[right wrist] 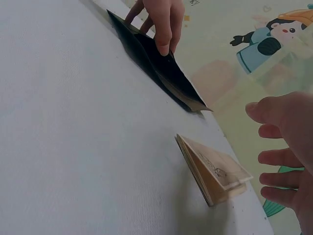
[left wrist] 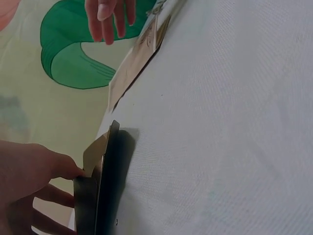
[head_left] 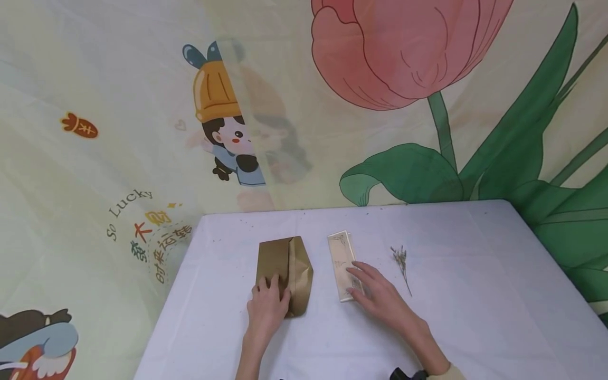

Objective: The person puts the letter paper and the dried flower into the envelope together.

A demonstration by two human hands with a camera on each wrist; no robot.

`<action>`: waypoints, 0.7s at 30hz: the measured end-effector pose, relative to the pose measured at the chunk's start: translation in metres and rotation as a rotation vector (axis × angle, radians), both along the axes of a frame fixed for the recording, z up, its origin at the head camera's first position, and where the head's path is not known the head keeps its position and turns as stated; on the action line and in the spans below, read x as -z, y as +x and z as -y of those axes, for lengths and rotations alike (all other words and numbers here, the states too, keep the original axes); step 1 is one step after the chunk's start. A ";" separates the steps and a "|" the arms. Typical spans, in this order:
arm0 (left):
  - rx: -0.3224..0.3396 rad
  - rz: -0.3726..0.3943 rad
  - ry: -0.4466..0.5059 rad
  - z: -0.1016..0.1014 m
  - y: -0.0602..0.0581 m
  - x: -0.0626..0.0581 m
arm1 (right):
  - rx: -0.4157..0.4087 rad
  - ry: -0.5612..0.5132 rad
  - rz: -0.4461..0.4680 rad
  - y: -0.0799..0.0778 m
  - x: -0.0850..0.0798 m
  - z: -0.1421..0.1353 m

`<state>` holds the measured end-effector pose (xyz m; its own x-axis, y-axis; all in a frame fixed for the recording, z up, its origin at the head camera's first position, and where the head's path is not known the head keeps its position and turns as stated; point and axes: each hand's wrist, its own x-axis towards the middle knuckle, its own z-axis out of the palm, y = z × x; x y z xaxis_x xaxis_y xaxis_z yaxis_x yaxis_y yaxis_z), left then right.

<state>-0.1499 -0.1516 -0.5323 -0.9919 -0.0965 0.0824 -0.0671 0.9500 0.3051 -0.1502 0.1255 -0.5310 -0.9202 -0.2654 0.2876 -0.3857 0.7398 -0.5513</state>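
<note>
A gold envelope (head_left: 273,256) lies on the white table with its flap folded outward to the right. My left hand (head_left: 268,306) rests on the envelope's lower part, fingertips on its face and thumb by the flap. From the left wrist view, the left thumb (left wrist: 68,166) touches the envelope (left wrist: 100,176) near its opening. A cream folded card (head_left: 338,256) with dark line patterns lies right of the envelope. Over its lower right side is my right hand (head_left: 380,295), fingers spread. The right wrist view shows that hand (right wrist: 288,142) apart from the card (right wrist: 210,166), which stands slightly parted at its fold.
A small dried flower sprig (head_left: 401,264) lies right of the card. The white cloth-covered table (head_left: 475,295) ends against a printed backdrop (head_left: 294,105) with a tulip and cartoon figures. At the right wrist is a black strap (head_left: 408,373).
</note>
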 end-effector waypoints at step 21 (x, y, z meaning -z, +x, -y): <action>0.013 -0.009 -0.012 0.001 0.001 -0.002 | -0.231 -0.050 0.045 -0.013 0.012 0.047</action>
